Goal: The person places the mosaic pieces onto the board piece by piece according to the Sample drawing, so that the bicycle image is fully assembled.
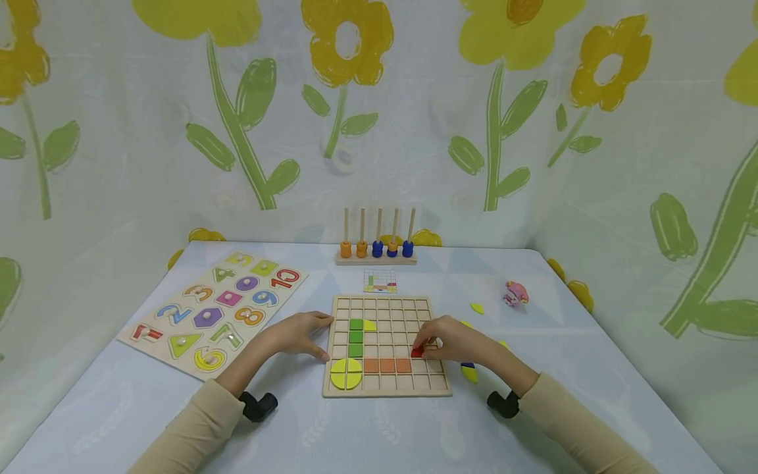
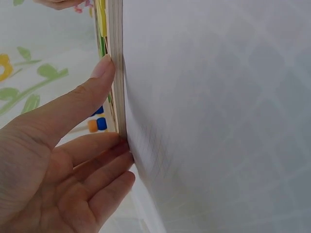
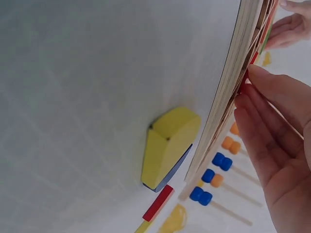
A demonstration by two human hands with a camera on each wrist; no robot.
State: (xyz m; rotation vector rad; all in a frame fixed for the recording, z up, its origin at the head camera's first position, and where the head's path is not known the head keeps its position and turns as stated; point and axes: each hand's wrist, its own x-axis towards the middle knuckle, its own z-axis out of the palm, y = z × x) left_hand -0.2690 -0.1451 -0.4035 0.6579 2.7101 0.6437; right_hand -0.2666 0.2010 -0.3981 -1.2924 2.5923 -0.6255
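A square wooden grid board (image 1: 398, 327) lies on the table in the head view. On it sit green squares (image 1: 355, 338), orange squares (image 1: 387, 365), a yellow circle of quarter pieces (image 1: 346, 374) and one lone yellow quarter piece (image 1: 370, 325). My right hand (image 1: 453, 339) pinches a small red piece (image 1: 417, 353) over the board's right side, just above the orange row; its exact shape is partly hidden by the fingers. With thumb and fingertips, my left hand (image 1: 298, 334) touches the board's left edge, its fingers fairly straight.
Loose yellow pieces (image 1: 470, 374) and a blue one lie right of the board, partly under my right arm. A pattern card (image 1: 380, 281) and a bead-peg stand (image 1: 376, 259) are behind it. A number puzzle (image 1: 219, 309) lies left; a pink toy figure (image 1: 516, 293) stands right.
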